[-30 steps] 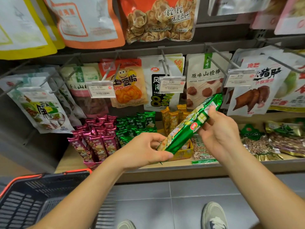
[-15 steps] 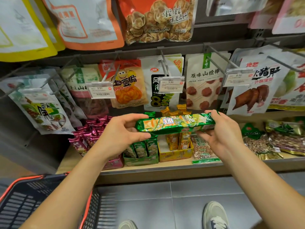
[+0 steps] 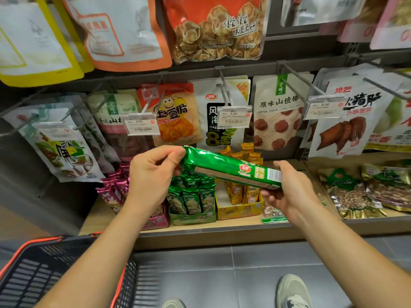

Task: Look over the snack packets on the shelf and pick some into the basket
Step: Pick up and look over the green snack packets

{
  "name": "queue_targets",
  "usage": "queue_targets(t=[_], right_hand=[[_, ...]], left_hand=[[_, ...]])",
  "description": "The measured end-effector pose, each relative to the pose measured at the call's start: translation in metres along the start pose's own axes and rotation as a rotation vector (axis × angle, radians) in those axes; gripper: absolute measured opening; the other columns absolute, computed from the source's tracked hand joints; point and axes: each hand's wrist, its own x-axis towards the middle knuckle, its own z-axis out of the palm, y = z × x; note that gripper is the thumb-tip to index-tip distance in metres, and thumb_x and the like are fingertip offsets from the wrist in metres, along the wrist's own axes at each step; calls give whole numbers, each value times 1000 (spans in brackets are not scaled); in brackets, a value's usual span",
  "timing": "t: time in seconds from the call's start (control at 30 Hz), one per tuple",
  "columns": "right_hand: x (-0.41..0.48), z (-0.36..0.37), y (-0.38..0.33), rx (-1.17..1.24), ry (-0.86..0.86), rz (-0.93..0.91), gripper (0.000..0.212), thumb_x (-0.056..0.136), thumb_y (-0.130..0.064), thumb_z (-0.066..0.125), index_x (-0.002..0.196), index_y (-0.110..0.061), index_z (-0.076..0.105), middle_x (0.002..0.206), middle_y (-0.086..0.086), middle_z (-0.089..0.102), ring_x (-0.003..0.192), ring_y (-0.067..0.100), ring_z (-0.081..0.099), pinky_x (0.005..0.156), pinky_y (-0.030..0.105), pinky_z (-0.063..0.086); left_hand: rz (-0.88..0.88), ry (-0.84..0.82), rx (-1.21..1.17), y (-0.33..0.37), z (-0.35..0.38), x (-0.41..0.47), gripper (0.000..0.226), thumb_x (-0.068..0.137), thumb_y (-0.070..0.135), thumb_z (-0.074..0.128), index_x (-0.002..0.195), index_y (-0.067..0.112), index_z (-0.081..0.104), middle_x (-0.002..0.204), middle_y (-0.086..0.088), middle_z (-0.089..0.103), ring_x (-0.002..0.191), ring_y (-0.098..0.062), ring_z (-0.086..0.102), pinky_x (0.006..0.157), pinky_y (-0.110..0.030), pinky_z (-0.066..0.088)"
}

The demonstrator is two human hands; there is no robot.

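Both hands hold the long green packet [image 3: 231, 168] above the shelf's front edge [image 3: 222, 230]: left hand [image 3: 151, 176] fingers pinch one end, right hand [image 3: 289, 192] cups the other. Read it, then lower it gently into the basket [image 3: 29, 276] at bottom left.

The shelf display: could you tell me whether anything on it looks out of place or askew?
Nothing looks damaged or spilled. The one thing off the shelf is the green packet, held slanting between the left hand and right hand. The pink box of packets sits slightly angled beside the straighter green box.
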Motion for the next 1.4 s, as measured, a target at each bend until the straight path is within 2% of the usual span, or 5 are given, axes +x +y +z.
queue_targets(t=[0.2, 0.5, 0.83, 1.07, 1.4], right_hand=[[0, 1, 0, 3, -91, -3, 19, 93, -25, 60, 91, -6, 62, 71, 11, 63, 39, 8, 44, 33, 19, 35], [5, -6, -5, 123, -239, -183, 32, 90, -1, 61, 116, -19, 59, 113, 13, 62, 100, 27, 66, 79, 42, 58], [-6, -9, -9, -180, -401, -321, 12, 85, -9, 69, 92, -14, 78, 109, 15, 67, 91, 24, 71, 63, 28, 59], [-15, -13, -19, -316, -319, -567, 13, 77, -6, 77, 86, -15, 79, 95, 9, 74, 90, 24, 71, 74, 35, 60], [-21, 4, 4, -469, -292, -747, 39, 68, -24, 86, 101, -34, 68, 97, -11, 71, 95, 2, 66, 81, 18, 52]], left_hand=[[133, 30, 159, -8, -4, 1, 23, 91, 19, 62, 81, 38, 69, 67, 13, 67, 57, -2, 56, 54, -21, 46], [-412, -292, -234, -24, -21, 9, 29, 82, 32, 66, 110, 27, 69, 103, -5, 70, 82, -19, 70, 66, -22, 55], [-382, -212, -16, -35, -13, 7, 23, 98, 17, 53, 99, 22, 75, 101, -12, 71, 83, -15, 70, 66, -24, 56], [-22, -378, 511, -35, -7, 3, 24, 89, 17, 68, 107, 31, 73, 112, 15, 67, 110, -2, 59, 105, -27, 41], [387, -338, 419, -14, 48, -22, 12, 81, 11, 75, 93, 9, 76, 85, 0, 71, 80, -12, 65, 76, -27, 53]])
